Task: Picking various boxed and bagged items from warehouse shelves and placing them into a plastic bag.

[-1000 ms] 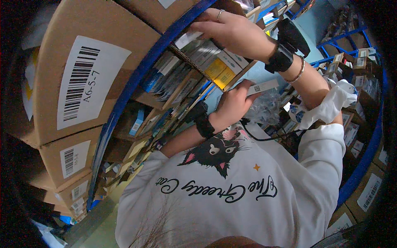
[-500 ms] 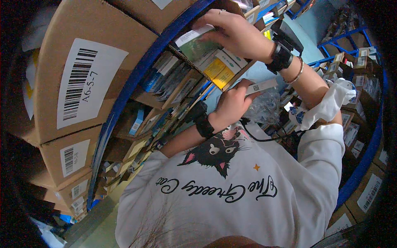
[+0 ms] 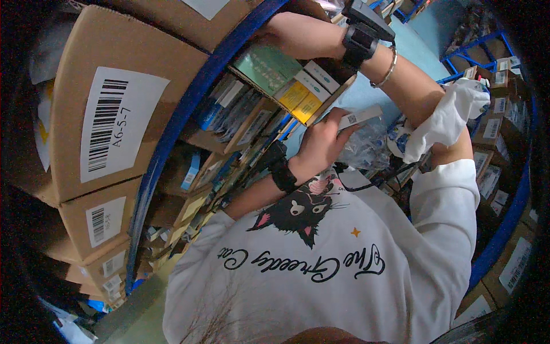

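Slim box (image 3: 360, 116): small, light, stiff card; pinch by long edges.
L hand (image 3: 321, 143): closed on slim box.
R hand (image 3: 298, 35): reaching into shelf (image 3: 189, 109); grip can't tell.

Held in the left hand (image 3: 321, 146): a slim white carton (image 3: 360, 116) with a small dark code patch. Just above it, on the blue-framed shelf, a green box (image 3: 268, 67), yellow boxes (image 3: 301, 101) and a white box (image 3: 321, 76) packed side by side. At left, stacked brown cardboard cartons (image 3: 114, 114) bearing white rectangular barcode labels (image 3: 117, 129).
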The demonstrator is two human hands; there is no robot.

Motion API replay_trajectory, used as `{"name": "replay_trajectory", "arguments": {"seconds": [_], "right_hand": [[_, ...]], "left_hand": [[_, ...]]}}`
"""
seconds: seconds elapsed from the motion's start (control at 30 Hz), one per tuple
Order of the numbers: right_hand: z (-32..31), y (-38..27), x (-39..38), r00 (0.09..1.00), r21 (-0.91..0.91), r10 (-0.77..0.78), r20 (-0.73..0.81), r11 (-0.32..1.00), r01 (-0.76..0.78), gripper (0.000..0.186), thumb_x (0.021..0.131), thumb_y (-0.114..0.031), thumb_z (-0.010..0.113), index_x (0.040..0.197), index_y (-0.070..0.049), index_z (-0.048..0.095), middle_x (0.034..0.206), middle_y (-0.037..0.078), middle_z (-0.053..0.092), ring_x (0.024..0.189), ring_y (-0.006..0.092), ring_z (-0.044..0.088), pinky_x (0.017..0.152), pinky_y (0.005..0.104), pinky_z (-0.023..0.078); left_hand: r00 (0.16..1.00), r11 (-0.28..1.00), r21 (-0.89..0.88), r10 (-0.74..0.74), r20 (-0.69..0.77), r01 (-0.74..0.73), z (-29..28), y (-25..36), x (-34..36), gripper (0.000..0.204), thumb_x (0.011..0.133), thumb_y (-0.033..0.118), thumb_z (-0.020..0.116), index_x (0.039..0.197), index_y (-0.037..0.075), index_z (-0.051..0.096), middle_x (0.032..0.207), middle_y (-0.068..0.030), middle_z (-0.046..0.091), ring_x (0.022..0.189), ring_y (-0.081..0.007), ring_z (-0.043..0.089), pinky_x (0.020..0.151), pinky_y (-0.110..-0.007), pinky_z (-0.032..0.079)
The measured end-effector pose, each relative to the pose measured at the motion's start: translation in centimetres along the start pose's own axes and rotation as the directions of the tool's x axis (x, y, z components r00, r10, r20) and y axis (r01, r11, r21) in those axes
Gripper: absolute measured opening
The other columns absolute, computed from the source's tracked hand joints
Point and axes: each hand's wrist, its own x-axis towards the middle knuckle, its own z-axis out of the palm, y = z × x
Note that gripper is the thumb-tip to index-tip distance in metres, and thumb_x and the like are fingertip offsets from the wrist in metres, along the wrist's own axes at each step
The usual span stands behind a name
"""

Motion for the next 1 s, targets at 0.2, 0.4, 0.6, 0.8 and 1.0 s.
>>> {"name": "replay_trajectory", "arguments": {"seconds": [0.2, 0.4, 0.6, 0.8, 1.0], "right_hand": [[1.5, 2.6, 0.4, 1.0, -0.137, 0.016, -0.02, 0.99, -0.018, 0.025, 0.077, 0.0, 0.054, 0.099, 0.004, 0.066, 0.097, 0.026, 0.067, 0.097, 0.0403, 0.065, 0.08, 0.045, 0.054], [1.0, -0.8, -0.3, 0.999, -0.401, 0.046, 0.029, 0.916, -0.03, 0.018, 0.078, -0.004, 0.058, 0.091, 0.004, 0.068, 0.089, 0.025, 0.067, 0.088, 0.0398, 0.067, 0.075, 0.0456, 0.057], [0.6, -0.6, -0.6, 0.997, -0.377, 0.053, 0.062, 0.926, -0.025, 0.033, 0.082, -0.021, 0.07, 0.11, -0.003, 0.068, 0.093, 0.024, 0.066, 0.09, 0.0367, 0.065, 0.08, 0.0431, 0.053], [2.4, -1.1, -1.8, 1.0, -0.533, -0.016, 0.009, 0.846, 0.018, 0.048, 0.082, -0.032, 0.072, 0.124, -0.01, 0.062, 0.101, 0.016, 0.06, 0.103, 0.033, 0.055, 0.088, 0.0405, 0.05], [2.2, -1.4, -1.5, 1.0, -0.585, 0.004, 0.01, 0.811, 0.003, 0.044, 0.084, -0.035, 0.069, 0.121, -0.012, 0.063, 0.099, 0.011, 0.059, 0.103, 0.0291, 0.054, 0.087, 0.0385, 0.049]], "left_hand": [[1.0, 0.999, 0.023, 0.027, -0.001, -0.027, 0.2, 0.3, 0.1, 0.034, 0.089, 0.021, 0.067, 0.114, 0.004, 0.053, 0.088, -0.0245, 0.066, 0.08, -0.0427, 0.066, 0.064, -0.046, 0.053], [0.999, 0.999, 0.04, 0.031, -0.027, -0.03, 0.2, 0.1, 0.0, 0.034, 0.088, 0.021, 0.069, 0.113, 0.003, 0.054, 0.087, -0.0247, 0.066, 0.079, -0.0417, 0.066, 0.062, -0.045, 0.053], [0.996, 0.996, 0.065, 0.067, -0.051, -0.064, 0.4, 0.2, 0.1, 0.035, 0.088, 0.023, 0.069, 0.112, 0.002, 0.054, 0.087, -0.0228, 0.066, 0.076, -0.0414, 0.066, 0.061, -0.045, 0.053], [0.994, 0.992, 0.08, 0.1, -0.053, -0.096, 0.2, 0.4, 0.1, 0.034, 0.089, 0.024, 0.068, 0.111, 0.003, 0.053, 0.087, -0.0227, 0.066, 0.077, -0.0415, 0.066, 0.061, -0.045, 0.053], [0.995, 0.992, 0.1, 0.086, -0.041, -0.082, 0.0, 0.6, 0.0, 0.034, 0.09, 0.023, 0.067, 0.112, 0.003, 0.051, 0.091, -0.0223, 0.066, 0.08, -0.041, 0.066, 0.063, -0.045, 0.053]]}}
